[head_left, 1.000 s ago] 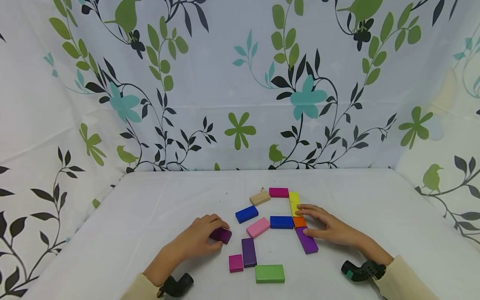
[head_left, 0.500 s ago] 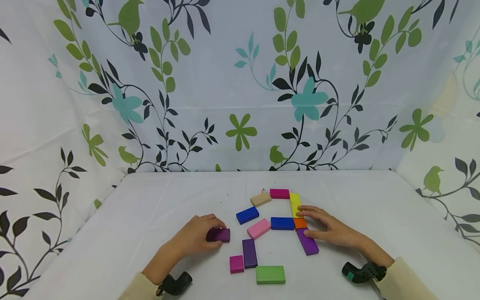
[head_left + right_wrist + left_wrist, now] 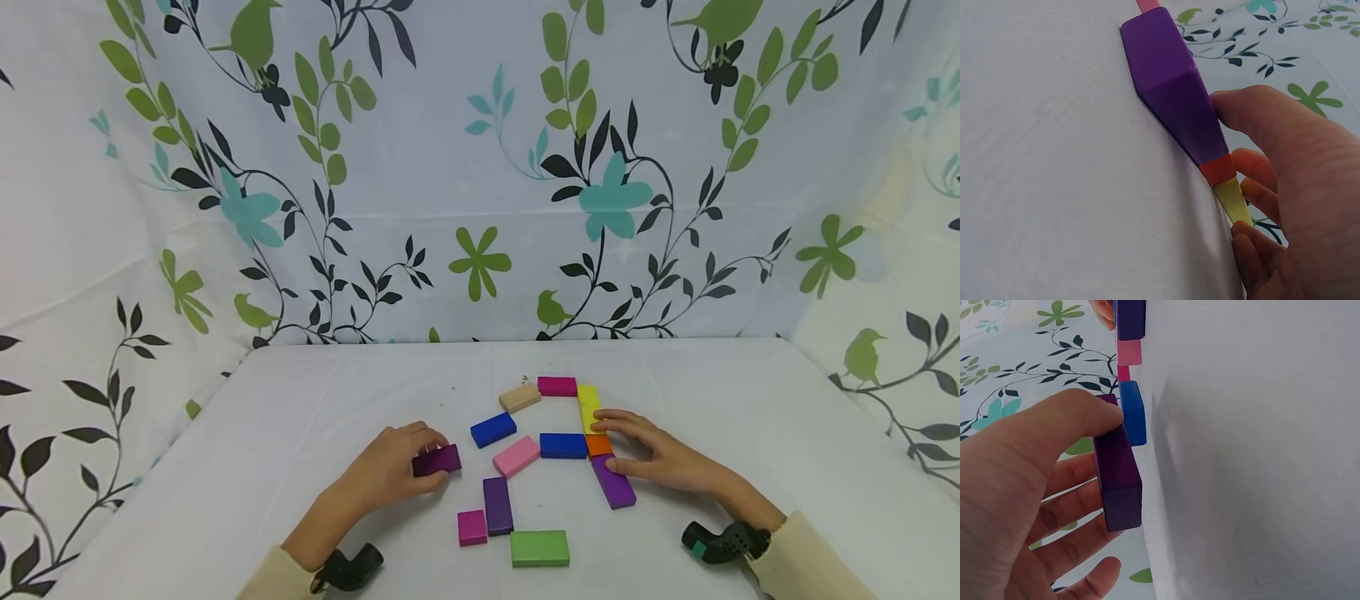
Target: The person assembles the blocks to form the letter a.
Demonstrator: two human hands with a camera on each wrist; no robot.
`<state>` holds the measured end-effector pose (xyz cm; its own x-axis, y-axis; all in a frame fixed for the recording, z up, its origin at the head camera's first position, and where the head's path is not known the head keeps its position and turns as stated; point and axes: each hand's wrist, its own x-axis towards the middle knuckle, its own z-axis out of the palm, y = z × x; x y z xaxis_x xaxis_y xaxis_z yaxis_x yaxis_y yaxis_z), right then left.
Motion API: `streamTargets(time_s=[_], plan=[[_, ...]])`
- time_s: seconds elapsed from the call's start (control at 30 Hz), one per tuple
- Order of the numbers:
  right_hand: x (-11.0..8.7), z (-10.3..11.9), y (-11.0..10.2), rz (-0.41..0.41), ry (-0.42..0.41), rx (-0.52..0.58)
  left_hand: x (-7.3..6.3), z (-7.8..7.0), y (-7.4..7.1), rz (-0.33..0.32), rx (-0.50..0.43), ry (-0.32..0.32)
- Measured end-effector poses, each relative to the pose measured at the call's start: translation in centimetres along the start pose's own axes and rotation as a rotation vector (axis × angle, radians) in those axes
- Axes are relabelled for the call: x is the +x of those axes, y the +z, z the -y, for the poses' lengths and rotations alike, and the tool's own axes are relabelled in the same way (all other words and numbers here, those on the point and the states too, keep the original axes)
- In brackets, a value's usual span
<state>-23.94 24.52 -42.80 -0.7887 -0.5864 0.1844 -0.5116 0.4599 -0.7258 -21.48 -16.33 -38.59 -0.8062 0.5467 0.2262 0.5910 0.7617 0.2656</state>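
In the head view my left hand pinches a dark plum block between thumb and fingers, at the left of the block layout. The left wrist view shows the thumb on one side of that plum block and the fingertips on the other. My right hand rests at the layout's right side. Its thumb touches the purple block, and its fingers lie loosely by the yellow block and the orange block. These three sit in a row, also visible in the right wrist view.
On the white table lie a magenta block, tan block, two blue blocks, pink block, dark purple block, small magenta block and green block. A patterned curtain hangs behind.
The plum block has turned in my left hand's fingers, and its right end now tilts slightly upward. My right hand has stayed in place, as have the blocks on the table.
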Motion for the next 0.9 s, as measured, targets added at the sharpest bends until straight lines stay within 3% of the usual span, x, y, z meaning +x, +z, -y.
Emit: streamTargets(time_s=[0.2, 0.6, 0.9], plan=[[0.2, 0.0, 0.0, 0.004, 0.011, -0.003, 0.0, -0.5, -0.1, -0.022, -0.030, 0.035], [0.0, 0.0, -0.3, 0.000, 0.022, -0.017, 0.6, -2.9, -0.9, -0.048, -0.031, 0.098], [0.0, -0.2, -0.2, 0.008, 0.016, -0.001, 1.2, -4.1, -0.7, -0.021, -0.039, 0.113]])
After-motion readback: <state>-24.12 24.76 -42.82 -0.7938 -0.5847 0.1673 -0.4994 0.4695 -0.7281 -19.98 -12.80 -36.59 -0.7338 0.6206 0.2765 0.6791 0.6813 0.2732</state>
